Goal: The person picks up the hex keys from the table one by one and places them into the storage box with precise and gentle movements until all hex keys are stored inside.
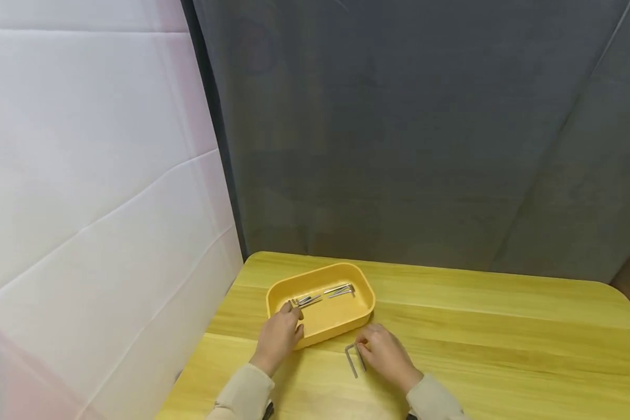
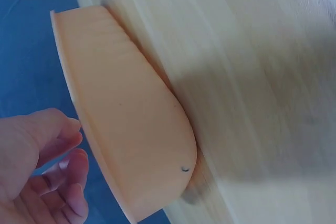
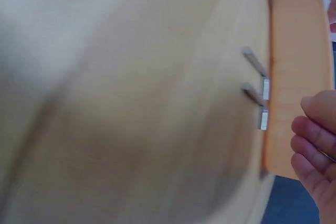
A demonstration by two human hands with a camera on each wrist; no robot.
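Yellow tray (image 1: pixel 364 303), rounded corners, on the wooden table (image 1: pixel 504 326); taken as landmark. Left hand (image 1: pixel 279 333): at the tray's near-left corner, fingertips at the rim; whether it grips the rim or a key cannot be told. Inside the tray: loose hex keys (image 1: pixel 308 300) toward its left end, a second cluster (image 1: pixel 340 290) toward its far right. Right hand (image 1: pixel 385 353): on the table just before the tray's near-right corner, fingers curled, touching two L-shaped hex keys (image 1: pixel 353 359) lying flat there; a firm hold is not discernible.
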